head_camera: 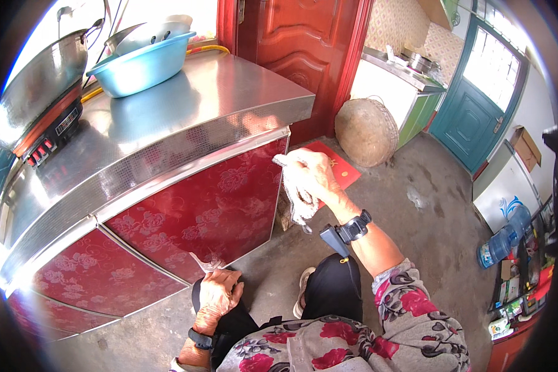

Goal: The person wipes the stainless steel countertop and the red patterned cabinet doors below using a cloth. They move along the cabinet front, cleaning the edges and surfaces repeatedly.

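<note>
My right hand (314,172) grips a crumpled, striped cloth (303,204), which hangs down beside the right edge of a red cabinet front (200,211) with a rose pattern. My left hand (219,293) rests on or just above my left knee, its fingers loosely bent, close to the cabinet's lower edge; whether it holds anything is not clear. Above the cabinet front runs a stainless steel countertop (214,97). On it stand a light blue plastic basin (142,65) with bowls in it and a large metal wok (46,79) on an electric cooker (56,135).
A red mat (348,174) lies on the concrete floor before a red door (302,51). A large round woven lid or basket (367,132) leans by a green cabinet (416,116). At the right are large blue water bottles (495,246) and a cluttered rack (516,279).
</note>
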The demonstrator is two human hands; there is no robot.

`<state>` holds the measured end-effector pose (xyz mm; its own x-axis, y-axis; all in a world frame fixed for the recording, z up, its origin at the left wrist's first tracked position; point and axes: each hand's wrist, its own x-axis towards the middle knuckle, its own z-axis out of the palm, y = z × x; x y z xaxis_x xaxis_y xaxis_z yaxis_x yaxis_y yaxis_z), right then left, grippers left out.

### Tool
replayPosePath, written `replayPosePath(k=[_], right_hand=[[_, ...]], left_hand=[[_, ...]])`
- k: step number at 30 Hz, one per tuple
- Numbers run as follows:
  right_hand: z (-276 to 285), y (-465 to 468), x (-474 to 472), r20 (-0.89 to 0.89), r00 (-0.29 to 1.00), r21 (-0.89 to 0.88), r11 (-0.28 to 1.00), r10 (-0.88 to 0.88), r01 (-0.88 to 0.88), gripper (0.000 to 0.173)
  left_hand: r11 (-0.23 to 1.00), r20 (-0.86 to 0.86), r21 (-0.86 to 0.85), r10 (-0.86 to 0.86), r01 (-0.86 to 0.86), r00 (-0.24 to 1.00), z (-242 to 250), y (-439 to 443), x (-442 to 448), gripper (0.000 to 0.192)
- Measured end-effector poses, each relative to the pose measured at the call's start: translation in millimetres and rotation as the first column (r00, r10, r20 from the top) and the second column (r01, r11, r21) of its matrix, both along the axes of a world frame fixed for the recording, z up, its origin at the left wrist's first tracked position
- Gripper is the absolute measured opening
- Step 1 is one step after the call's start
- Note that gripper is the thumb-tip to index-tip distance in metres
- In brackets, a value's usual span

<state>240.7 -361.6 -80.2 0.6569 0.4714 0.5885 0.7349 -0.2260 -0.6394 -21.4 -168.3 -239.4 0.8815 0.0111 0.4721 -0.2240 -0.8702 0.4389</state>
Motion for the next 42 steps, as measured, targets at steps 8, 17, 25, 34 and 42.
replayPosePath(k=[8, 17, 25, 34, 42], right_hand=[[2.1, 13.8, 20.2, 0.251, 0.952, 0.286, 0.953, -0.175, 0.1, 0.014], [10.2, 24.1, 23.2, 0.389, 0.896, 0.135, 0.976, -0.213, 0.173, 0.012], [16.7, 21.7, 3.7, -0.309, 0.945, 0.21, 0.977, 0.109, -0.044, 0.012], [-18.1, 7.9, -3.2, -0.233, 0.972, 0.391, 0.911, -0.039, 0.13, 0.014], [6.2, 14.7, 18.1, 0.264, 0.949, 0.092, 0.984, -0.172, 0.153, 0.024]], left_hand=[[1.0, 0.012, 0.019, -0.005, 0.005, 1.0, 2.8, -0.7, 1.1, 0.025], [1.0, 0.001, -0.009, -0.011, 0.011, 1.0, 4.2, -0.4, 0.0, 0.027], [1.0, 0.023, 0.021, -0.005, 0.004, 1.0, 1.6, -1.0, 3.1, 0.026], [0.999, 0.023, 0.047, -0.007, 0.006, 1.0, 1.9, -2.8, 2.1, 0.023], [1.0, 0.025, 0.014, -0.02, 0.019, 1.0, 1.8, -3.6, 4.3, 0.024]])
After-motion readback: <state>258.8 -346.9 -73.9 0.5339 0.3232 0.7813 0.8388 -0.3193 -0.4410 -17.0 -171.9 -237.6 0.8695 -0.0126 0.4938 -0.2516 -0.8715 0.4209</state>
